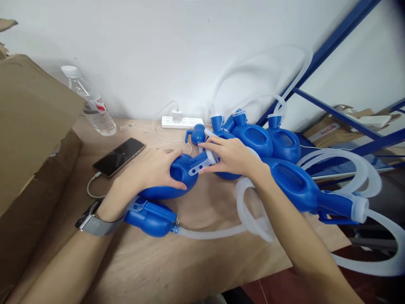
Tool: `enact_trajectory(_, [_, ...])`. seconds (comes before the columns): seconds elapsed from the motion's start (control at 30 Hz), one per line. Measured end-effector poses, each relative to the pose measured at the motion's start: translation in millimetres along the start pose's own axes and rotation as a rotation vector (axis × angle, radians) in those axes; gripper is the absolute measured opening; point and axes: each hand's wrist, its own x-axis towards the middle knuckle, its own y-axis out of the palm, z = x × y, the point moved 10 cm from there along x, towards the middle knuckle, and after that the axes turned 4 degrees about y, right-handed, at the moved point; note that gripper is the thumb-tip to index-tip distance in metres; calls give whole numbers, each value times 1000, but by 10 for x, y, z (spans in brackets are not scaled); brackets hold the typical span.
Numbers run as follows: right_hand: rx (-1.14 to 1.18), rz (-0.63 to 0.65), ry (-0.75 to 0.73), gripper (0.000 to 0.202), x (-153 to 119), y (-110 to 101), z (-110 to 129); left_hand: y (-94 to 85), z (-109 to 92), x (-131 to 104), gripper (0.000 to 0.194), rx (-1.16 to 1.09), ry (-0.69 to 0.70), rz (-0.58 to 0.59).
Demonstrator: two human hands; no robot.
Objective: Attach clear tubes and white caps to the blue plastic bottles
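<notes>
Two hands work on a blue plastic jug at the middle of the frame.

The left hand (152, 171) wraps around the body of the blue jug (180, 179) lying on the brown table (190, 261), while the right hand (232, 156) pinches the white cap (205, 162) at its neck. More blue jugs (268, 141) with clear hoses (253, 219) crowd the right side. A phone (119, 156), a water bottle (91, 103) and a power strip (182, 122) sit toward the upper left, a cardboard box (28, 126) at the left edge.

Even, bright indoor light, soft shadows under the glossy blue plastic jugs (253, 141). Wide-angle distortion bends the blue metal shelf frame (332, 42); the clear plastic water bottle (90, 103) looks slightly blurred, perhaps by motion.
</notes>
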Motion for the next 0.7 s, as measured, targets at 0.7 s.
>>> enact_trajectory(0.7, [355,-138,233,118,11,123,-143,-13,-323,141,116,150,161,26])
